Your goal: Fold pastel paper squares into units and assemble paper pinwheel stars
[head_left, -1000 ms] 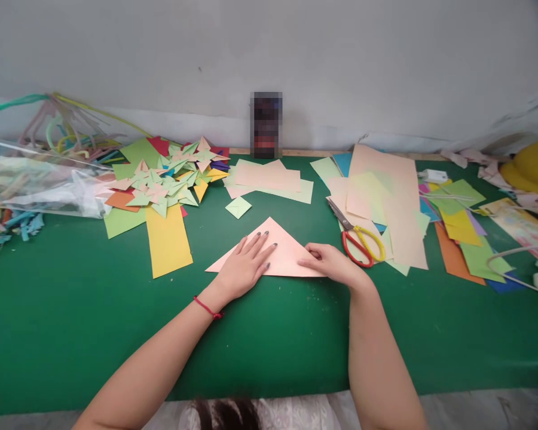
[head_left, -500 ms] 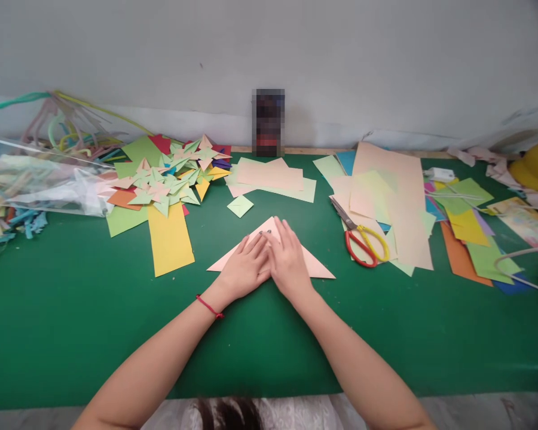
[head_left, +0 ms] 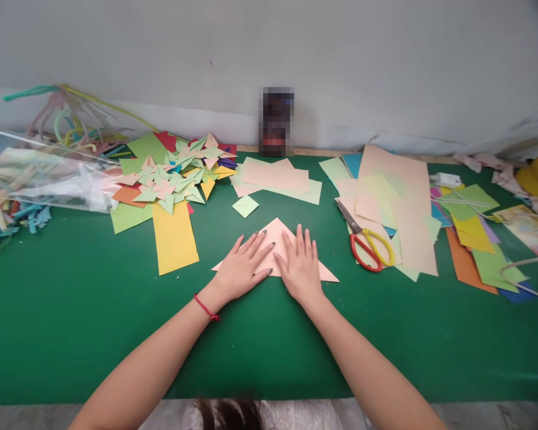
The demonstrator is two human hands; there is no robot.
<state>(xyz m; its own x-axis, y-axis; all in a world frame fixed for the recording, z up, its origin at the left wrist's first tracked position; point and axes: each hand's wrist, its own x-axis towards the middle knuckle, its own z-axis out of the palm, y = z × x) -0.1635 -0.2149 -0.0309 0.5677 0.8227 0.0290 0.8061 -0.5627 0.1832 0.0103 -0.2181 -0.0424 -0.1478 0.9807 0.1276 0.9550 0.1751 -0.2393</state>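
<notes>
A pale pink sheet of paper (head_left: 275,239), folded into a triangle, lies flat on the green table with its peak pointing away from me. My left hand (head_left: 242,266) rests palm down on its left half, fingers spread. On the right half lies my right hand (head_left: 301,266), also flat with its fingers apart. Both hands cover parts of the lower edge. Just beyond the peak sits a small light green folded square (head_left: 245,206).
Folded paper stars (head_left: 165,185) are heaped at the back left above a yellow sheet (head_left: 176,242). Red-and-yellow-handled scissors (head_left: 370,245) lie on loose sheets (head_left: 397,197) to the right. A pixelated dark upright object (head_left: 277,122) leans on the wall. Pipe cleaners (head_left: 65,122) are far left.
My hands, close together over the middle of the triangle before, have moved apart to its two sides. More of the paper's centre shows now. The view has shifted slightly.
</notes>
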